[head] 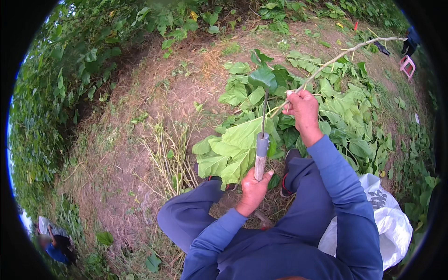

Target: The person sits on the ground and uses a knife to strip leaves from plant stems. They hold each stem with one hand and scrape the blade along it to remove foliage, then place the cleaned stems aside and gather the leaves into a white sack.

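My left hand (252, 190) grips the lower end of a wooden handle (260, 164) with a grey collar. From the collar rises a thin dark blade (265, 112), seen nearly edge-on, its tip hidden by a dark green leaf (263, 78). Between the thumb and fingers of my right hand (304, 112) is a long, mostly bare branch (332, 61) slanting up to the right. Large pale green leaves (231, 150) hang at its lower end, behind and left of the blade. The blade passes just left of the branch; whether they touch, I cannot tell.
A heap of cut leaves (353, 108) spreads beyond my right hand. Stripped stems (171, 161) lie bundled by my left knee. A white sack (388, 227) sits at my right. Farther off are a pink stool (407, 67), one person (412, 41) at upper right and another (57, 246) at lower left.
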Available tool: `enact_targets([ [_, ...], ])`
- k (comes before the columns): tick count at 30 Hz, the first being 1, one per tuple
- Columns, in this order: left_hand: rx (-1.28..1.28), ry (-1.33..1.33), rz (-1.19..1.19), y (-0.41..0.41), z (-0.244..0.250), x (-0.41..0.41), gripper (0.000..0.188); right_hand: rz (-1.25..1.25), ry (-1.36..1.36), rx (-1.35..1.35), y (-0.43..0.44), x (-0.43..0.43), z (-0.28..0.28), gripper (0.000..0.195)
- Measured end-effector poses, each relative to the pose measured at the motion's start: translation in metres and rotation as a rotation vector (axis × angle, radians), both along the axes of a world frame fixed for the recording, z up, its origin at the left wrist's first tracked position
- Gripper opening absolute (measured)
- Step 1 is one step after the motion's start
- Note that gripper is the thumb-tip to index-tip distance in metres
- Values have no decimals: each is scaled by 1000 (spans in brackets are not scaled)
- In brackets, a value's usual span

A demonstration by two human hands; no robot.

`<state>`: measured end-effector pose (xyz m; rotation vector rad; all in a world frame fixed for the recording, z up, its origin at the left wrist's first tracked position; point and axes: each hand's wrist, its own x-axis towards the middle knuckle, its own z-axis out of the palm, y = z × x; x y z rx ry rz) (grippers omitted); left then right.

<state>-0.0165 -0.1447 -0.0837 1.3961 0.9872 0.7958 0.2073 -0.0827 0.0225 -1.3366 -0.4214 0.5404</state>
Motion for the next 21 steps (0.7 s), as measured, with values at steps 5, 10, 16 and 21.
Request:
enact_targets([
  [5,72,187,-31,-6,-35,-1,28,48,52,8,1,1,-9,14],
  [10,-2,27,10,6,-28,0,26,54,70,28,0,0,-7,15],
  [16,12,-17,19,7,-21,-2,25,29,116,41,2,-1,-5,15],
  [21,-6,95,-34,-3,-42,-3,25,61,148,6,-1,2,-13,15],
])
